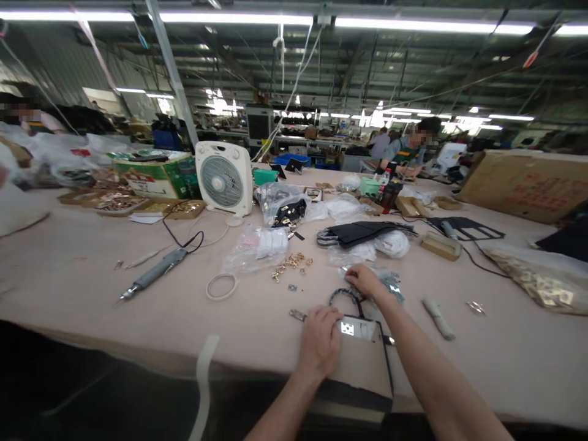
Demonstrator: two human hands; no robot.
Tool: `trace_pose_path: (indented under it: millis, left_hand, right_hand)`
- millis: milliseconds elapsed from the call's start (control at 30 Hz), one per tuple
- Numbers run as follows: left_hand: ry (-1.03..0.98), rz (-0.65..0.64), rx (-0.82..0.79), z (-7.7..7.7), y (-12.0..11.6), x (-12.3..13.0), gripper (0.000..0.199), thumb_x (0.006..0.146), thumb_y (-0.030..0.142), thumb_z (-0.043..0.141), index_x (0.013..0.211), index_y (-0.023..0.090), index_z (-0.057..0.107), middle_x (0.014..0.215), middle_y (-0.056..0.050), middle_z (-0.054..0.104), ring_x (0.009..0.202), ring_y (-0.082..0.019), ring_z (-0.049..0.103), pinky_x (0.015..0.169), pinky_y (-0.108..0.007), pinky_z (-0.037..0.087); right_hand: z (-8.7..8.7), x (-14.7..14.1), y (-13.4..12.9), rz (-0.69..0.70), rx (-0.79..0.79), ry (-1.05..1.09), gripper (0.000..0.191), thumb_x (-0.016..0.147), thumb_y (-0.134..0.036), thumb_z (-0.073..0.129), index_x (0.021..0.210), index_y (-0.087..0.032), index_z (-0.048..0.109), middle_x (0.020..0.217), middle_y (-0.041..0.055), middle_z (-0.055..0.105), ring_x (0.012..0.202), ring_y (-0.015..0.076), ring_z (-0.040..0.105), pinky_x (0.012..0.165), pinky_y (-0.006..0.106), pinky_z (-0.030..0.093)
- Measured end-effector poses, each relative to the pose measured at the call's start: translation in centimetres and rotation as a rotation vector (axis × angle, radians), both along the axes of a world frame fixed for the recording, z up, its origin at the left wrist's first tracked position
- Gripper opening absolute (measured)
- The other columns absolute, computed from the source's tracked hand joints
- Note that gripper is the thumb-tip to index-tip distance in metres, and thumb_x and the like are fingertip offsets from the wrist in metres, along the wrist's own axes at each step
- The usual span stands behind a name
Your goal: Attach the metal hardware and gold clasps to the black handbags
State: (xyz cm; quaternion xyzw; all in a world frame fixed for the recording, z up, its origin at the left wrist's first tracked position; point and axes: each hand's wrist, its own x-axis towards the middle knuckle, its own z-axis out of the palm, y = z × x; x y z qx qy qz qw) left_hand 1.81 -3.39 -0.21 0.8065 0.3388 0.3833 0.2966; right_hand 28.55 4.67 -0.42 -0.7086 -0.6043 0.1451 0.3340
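A handbag (pixel 365 361) with a beige panel, dark edges and a dark curved handle (pixel 342 296) lies at the table's front edge. A small bright metal plate (pixel 348 329) shows on it, near its far edge. My left hand (pixel 320 343) is on the bag's left side, its fingers bent together over the edge. Beyond the bag, my right hand (pixel 362 278) reaches to a pile of small grey metal plates (pixel 392 283). Its fingertips are pinched together, and what lies between them is too small to make out.
Gold-coloured hardware (pixel 294 263), a tape roll (pixel 222 286) and an electric screwdriver (pixel 154 272) lie to the left. A fan (pixel 224 177) stands behind them. Black straps (pixel 362 233) lie ahead, and a rolled grey cloth (pixel 438 318) on the right. A co-worker (pixel 407 153) sits across the table.
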Motion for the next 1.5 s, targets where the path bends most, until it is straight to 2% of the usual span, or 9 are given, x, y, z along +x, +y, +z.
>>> trace_pose_path:
  millis: [167, 300, 400, 533, 667, 767, 967, 1167, 1500]
  left_hand:
    - [0.028, -0.022, 0.023, 0.0, 0.1, 0.1, 0.025, 0.089, 0.019, 0.069, 0.114, 0.023, 0.072, 0.124, -0.007, 0.072, 0.121, -0.028, 0.058, 0.111, -0.052, 0.049]
    - [0.063, -0.043, 0.062, -0.2, 0.0, 0.2, 0.043, 0.078, 0.029, 0.084, 0.118, 0.023, 0.069, 0.127, -0.007, 0.070, 0.125, -0.030, 0.056, 0.113, -0.053, 0.048]
    - [0.097, -0.011, 0.110, -0.6, -0.3, 0.1, 0.049, 0.077, 0.032, 0.085, 0.122, 0.024, 0.066, 0.132, -0.008, 0.067, 0.131, -0.034, 0.052, 0.116, -0.058, 0.044]
    - [0.162, 0.015, 0.227, -0.6, -0.9, 0.1, 0.050, 0.082, 0.029, 0.080, 0.129, 0.025, 0.062, 0.146, -0.010, 0.059, 0.144, -0.038, 0.040, 0.122, -0.064, 0.034]
    - [0.228, -0.184, 0.314, 0.5, -1.5, 1.3, 0.042, 0.091, 0.013, 0.063, 0.131, 0.025, 0.060, 0.144, -0.006, 0.060, 0.140, -0.028, 0.044, 0.120, -0.049, 0.041]
    - [0.305, -0.300, 0.286, 1.3, -1.8, 3.2, 0.044, 0.090, 0.011, 0.062, 0.133, 0.022, 0.059, 0.134, -0.008, 0.064, 0.128, -0.026, 0.052, 0.112, -0.041, 0.047]
    - [0.442, -0.205, 0.182, 1.6, -1.6, 6.2, 0.032, 0.085, 0.041, 0.081, 0.109, 0.023, 0.070, 0.114, -0.007, 0.065, 0.108, -0.029, 0.057, 0.093, -0.045, 0.051]
    - [0.409, -0.167, 0.135, 1.6, -1.6, 6.4, 0.027, 0.085, 0.041, 0.083, 0.102, 0.025, 0.070, 0.110, -0.003, 0.065, 0.106, -0.025, 0.058, 0.088, -0.040, 0.048]
    - [0.424, -0.160, 0.229, 1.5, -2.3, 6.4, 0.015, 0.094, 0.036, 0.074, 0.095, 0.025, 0.065, 0.115, 0.001, 0.068, 0.105, -0.024, 0.057, 0.085, -0.042, 0.044]
  right_hand:
    - [0.9, 0.6, -1.7, -0.141, 0.138, 0.173, 0.020, 0.081, -0.037, 0.072, 0.085, -0.019, 0.079, 0.088, 0.0062, 0.075, 0.086, 0.0215, 0.064, 0.086, 0.035, 0.050]
    - [2.5, 0.9, -5.0, -0.235, 0.255, 0.324, 0.045, 0.090, -0.055, 0.064, 0.109, -0.016, 0.075, 0.089, 0.0062, 0.073, 0.076, 0.0184, 0.061, 0.071, 0.031, 0.050]
    - [2.8, 0.5, -9.1, -0.282, 0.348, 0.568, 0.045, 0.085, -0.056, 0.073, 0.112, -0.019, 0.075, 0.080, 0.0018, 0.068, 0.065, 0.0137, 0.053, 0.059, 0.027, 0.043]
    - [0.9, -1.9, -14.9, -0.339, 0.433, 0.937, 0.036, 0.073, -0.047, 0.089, 0.099, -0.024, 0.078, 0.077, -0.0007, 0.064, 0.062, 0.0111, 0.049, 0.054, 0.024, 0.038]
    - [-2.0, -4.8, -18.3, -0.384, 0.403, 1.031, 0.034, 0.075, -0.045, 0.089, 0.100, -0.024, 0.078, 0.071, -0.0023, 0.059, 0.061, 0.0109, 0.049, 0.052, 0.023, 0.037]
    - [-3.1, -5.7, -18.8, -0.389, 0.429, 1.005, 0.035, 0.078, -0.047, 0.087, 0.102, -0.024, 0.076, 0.073, -0.0023, 0.060, 0.063, 0.0112, 0.051, 0.054, 0.023, 0.039]
    - [-3.3, -5.3, -19.0, -0.358, 0.358, 0.964, 0.038, 0.086, -0.049, 0.080, 0.111, -0.022, 0.070, 0.072, -0.0012, 0.064, 0.064, 0.0125, 0.055, 0.058, 0.024, 0.043]
    - [-3.0, -5.5, -19.5, -0.344, 0.323, 0.884, 0.039, 0.089, -0.050, 0.076, 0.113, -0.020, 0.068, 0.070, 0.0000, 0.067, 0.058, 0.0124, 0.054, 0.056, 0.025, 0.044]
    - [-2.3, -6.3, -19.6, -0.289, 0.247, 0.750, 0.036, 0.090, -0.051, 0.074, 0.109, -0.020, 0.071, 0.063, -0.0013, 0.063, 0.058, 0.0144, 0.054, 0.056, 0.027, 0.045]
